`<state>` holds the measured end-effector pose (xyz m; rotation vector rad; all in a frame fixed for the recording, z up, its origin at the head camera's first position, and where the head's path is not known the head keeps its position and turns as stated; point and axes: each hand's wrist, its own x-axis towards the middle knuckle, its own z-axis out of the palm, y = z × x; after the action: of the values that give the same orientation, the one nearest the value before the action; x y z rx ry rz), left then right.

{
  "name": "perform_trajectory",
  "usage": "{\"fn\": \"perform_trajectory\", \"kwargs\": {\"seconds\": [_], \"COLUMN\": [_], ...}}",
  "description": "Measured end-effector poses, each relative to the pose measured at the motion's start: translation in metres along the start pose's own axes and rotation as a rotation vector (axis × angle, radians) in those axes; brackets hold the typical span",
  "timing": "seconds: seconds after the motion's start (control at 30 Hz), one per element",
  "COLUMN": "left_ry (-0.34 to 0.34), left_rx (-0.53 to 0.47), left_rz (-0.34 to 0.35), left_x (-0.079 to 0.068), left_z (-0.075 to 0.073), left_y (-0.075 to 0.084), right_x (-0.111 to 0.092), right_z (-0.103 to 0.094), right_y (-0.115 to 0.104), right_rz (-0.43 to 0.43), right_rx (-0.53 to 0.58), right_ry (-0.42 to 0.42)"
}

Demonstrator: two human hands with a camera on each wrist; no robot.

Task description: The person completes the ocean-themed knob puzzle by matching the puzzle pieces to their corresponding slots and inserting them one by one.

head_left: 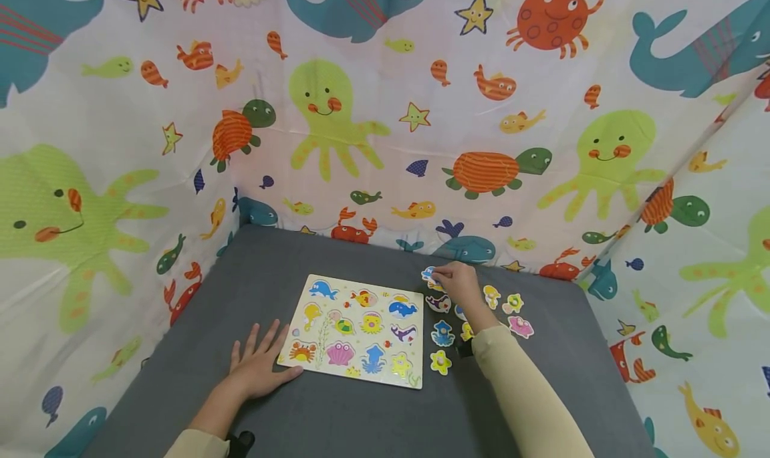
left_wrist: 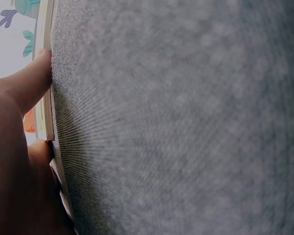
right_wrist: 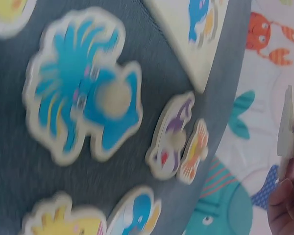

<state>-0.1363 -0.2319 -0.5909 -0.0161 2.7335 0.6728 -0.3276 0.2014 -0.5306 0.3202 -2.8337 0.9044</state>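
A wooden puzzle board (head_left: 355,341) printed with sea animals lies on the grey cloth. My left hand (head_left: 259,368) rests flat at its lower left corner, fingers spread; in the left wrist view the thumb (left_wrist: 36,78) touches the board's edge (left_wrist: 48,112). Beyond the board's upper right corner, my right hand (head_left: 460,284) pinches a blue puzzle piece (head_left: 428,274). That piece (right_wrist: 286,129) appears edge-on and raised off the table in the right wrist view. Under it lie an orange fish piece (right_wrist: 194,152) and a purple whale piece (right_wrist: 170,139), both knobbed.
Right of the board lie a blue squid piece (head_left: 442,333), a yellow star piece (head_left: 441,362), a pink shell piece (head_left: 521,326), a yellow seahorse piece (head_left: 491,296) and others, some partly hidden by the right arm. A sea-animal curtain (head_left: 373,197) surrounds the table.
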Motion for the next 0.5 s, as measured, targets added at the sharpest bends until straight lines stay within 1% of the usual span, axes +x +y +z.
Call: {"fn": "perform_trajectory", "kwargs": {"seconds": [0.17,0.3,0.5], "left_ry": [-0.011,-0.008,0.001], "left_rx": [-0.003,-0.012,-0.009], "left_rz": [-0.002,0.003,0.005], "left_x": [0.000,-0.001,-0.002], "left_z": [0.000,0.001,-0.001], "left_y": [0.000,0.001,0.001], "right_x": [-0.006,-0.009,-0.010], "right_z": [0.012,0.022,0.034], "right_y": [-0.015,-0.029,-0.052], "right_rz": [-0.051,-0.046,-0.063], "right_rx": [0.073,0.085,0.085], "right_ry": [0.027,0.022,0.029]}}
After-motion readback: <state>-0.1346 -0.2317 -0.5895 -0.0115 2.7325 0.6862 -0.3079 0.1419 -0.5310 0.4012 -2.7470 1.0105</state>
